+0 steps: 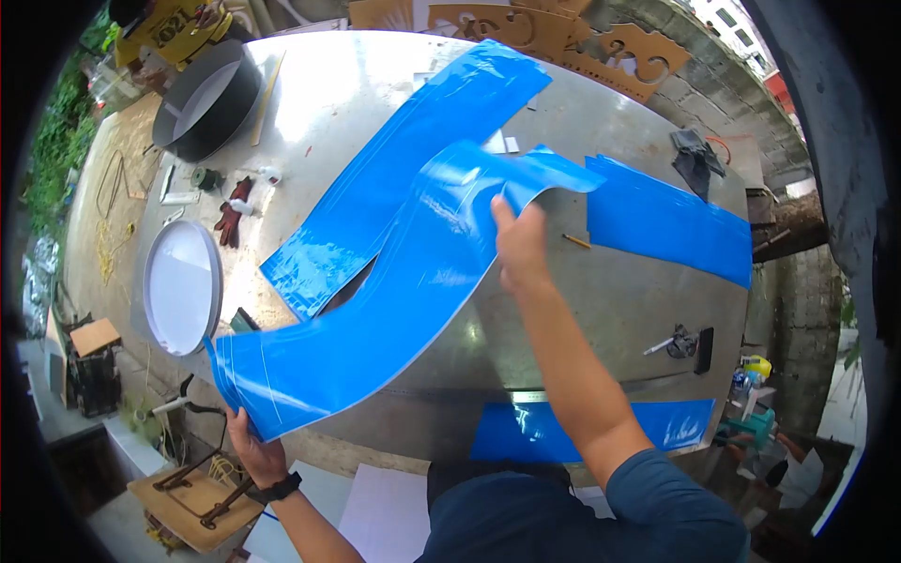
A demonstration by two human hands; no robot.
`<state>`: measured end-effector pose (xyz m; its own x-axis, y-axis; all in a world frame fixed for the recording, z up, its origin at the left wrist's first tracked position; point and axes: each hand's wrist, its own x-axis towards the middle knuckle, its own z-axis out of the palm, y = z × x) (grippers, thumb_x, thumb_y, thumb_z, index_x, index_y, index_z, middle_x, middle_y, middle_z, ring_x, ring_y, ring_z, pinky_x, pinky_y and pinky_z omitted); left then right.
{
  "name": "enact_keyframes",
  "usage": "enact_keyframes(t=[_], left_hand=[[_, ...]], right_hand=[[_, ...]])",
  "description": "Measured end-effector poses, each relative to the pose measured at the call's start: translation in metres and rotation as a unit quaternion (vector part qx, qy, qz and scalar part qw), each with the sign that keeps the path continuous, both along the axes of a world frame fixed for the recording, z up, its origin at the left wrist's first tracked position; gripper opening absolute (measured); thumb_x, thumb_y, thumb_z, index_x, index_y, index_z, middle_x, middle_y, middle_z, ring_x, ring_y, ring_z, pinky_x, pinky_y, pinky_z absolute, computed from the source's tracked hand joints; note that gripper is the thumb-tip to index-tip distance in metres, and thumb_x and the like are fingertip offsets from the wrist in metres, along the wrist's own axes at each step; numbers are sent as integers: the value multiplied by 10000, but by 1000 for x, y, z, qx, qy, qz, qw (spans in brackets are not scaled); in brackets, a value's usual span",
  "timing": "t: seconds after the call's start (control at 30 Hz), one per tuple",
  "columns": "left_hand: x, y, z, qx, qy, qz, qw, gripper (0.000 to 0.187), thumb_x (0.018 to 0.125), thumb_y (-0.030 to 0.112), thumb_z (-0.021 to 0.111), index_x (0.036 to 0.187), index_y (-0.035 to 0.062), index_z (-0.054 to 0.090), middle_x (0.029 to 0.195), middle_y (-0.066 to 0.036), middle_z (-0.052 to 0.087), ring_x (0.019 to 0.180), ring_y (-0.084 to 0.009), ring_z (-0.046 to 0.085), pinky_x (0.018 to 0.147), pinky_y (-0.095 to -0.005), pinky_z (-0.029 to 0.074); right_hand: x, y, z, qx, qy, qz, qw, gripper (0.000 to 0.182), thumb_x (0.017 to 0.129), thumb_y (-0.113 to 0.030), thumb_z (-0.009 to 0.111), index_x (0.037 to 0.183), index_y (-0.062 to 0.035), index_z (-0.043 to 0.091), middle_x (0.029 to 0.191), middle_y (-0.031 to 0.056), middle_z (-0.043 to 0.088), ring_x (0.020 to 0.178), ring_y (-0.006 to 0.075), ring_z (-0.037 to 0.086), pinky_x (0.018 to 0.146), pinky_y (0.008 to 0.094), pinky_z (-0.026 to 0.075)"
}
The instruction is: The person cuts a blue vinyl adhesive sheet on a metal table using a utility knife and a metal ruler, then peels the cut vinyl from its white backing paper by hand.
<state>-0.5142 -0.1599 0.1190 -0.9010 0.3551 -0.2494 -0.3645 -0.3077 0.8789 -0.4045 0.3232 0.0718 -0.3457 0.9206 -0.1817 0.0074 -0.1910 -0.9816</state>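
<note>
A long, glossy blue plastic sheet [375,310] hangs bent in a wave above the table, held between both hands. My left hand [253,450], with a dark watch on the wrist, is closed on its lower left corner. My right hand [521,239] grips the sheet's near edge toward the far end, thumb on top. Beneath and behind it lies a blue strip stack [413,159] on the metal table [526,328]. Another blue sheet pile [666,220] lies at the right, and a blue piece [601,427] rests along the near edge.
At the left are a round white disc [183,288], a dark round tub [206,101] and dark red gloves [233,214]. A pencil [576,241] lies right of my right hand. Farther right are a black cloth [696,161] and a white marker [660,345].
</note>
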Motion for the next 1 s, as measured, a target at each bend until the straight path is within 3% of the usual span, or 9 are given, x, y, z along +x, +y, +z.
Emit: enact_keyframes(t=[0.1, 0.23, 0.43, 0.57, 0.63, 0.7, 0.8, 0.87, 1.0], left_hand=[[-22, 25, 12, -34, 37, 4, 999, 500, 1101, 189, 529, 1556, -6, 459, 1455, -117, 608, 1311, -230, 600, 1143, -415, 467], [-69, 77, 8, -63, 69, 14, 996, 480, 1110, 176, 536, 1550, 0, 468, 1460, -114, 606, 1307, -222, 606, 1119, -411, 500], [-123, 120, -52, -63, 43, 14, 997, 433, 1085, 183, 613, 1482, 23, 547, 1352, -96, 696, 1187, -206, 687, 1045, -398, 557], [-120, 120, -127, -110, 5, 24, 994, 392, 1066, 140, 639, 1429, 0, 591, 1289, -109, 731, 1092, -202, 731, 965, -368, 598], [-110, 123, -156, -155, 12, 23, 988, 388, 1066, 115, 629, 1425, -24, 580, 1269, -123, 733, 1072, -199, 732, 956, -358, 600], [-99, 130, -175, -188, 31, 21, 981, 389, 1067, 99, 622, 1425, -43, 569, 1253, -133, 733, 1058, -193, 730, 945, -348, 601], [-84, 151, -167, -229, 41, 2, 973, 392, 1067, 96, 625, 1425, -49, 558, 1235, -143, 733, 1038, -181, 728, 927, -326, 596], [-77, 170, -158, -215, 58, 28, 974, 283, 1064, 102, 638, 1298, -50, 591, 1114, -113, 731, 947, -150, 710, 824, -316, 580], [-70, 188, -145, -147, 53, 44, 987, 299, 1076, 133, 645, 1303, -56, 598, 1075, -111, 740, 884, -125, 696, 770, -296, 568]], right_hand=[[-27, 43, 35, 73, -48, 21, 996, 209, 1041, -151, 669, 1136, 33, 703, 1019, 46, 714, 897, 131, 660, 808, 341, 559], [-84, 120, 57, 238, -31, 60, 969, 169, 1038, -199, 728, 1015, -31, 715, 838, -20, 626, 720, 80, 561, 666, 270, 502], [-139, 180, 76, 196, 148, 134, 960, 223, 1024, -247, 759, 966, -42, 695, 829, 16, 649, 706, 86, 565, 593, 291, 472], [-149, 168, 13, 84, -47, 105, 990, 366, 1008, -352, 774, 1128, -17, 691, 970, 74, 692, 747, 148, 646, 643, 300, 549], [-135, 170, -47, -11, -148, 79, 986, 517, 976, -361, 791, 1282, 26, 634, 1121, 176, 700, 841, 296, 701, 786, 391, 597], [-116, 149, -99, 367, -395, 32, 841, 616, 920, -274, 811, 1384, 47, 563, 1275, 256, 660, 1047, 426, 679, 961, 489, 547], [-105, 27, -92, 497, -224, 282, 790, 681, 808, -133, 872, 1418, -37, 585, 1422, 219, 607, 1344, 407, 539, 1116, 497, 438], [-107, -61, -71, 497, -119, 455, 729, 833, 740, -140, 931, 1490, -129, 570, 1429, 168, 614, 1368, 375, 533, 1152, 514, 424], [-122, -136, -82, 438, -118, 502, 736, 705, 838, -4, 809, 1496, -93, 576, 1397, 171, 651, 1302, 387, 600, 1123, 451, 474]])
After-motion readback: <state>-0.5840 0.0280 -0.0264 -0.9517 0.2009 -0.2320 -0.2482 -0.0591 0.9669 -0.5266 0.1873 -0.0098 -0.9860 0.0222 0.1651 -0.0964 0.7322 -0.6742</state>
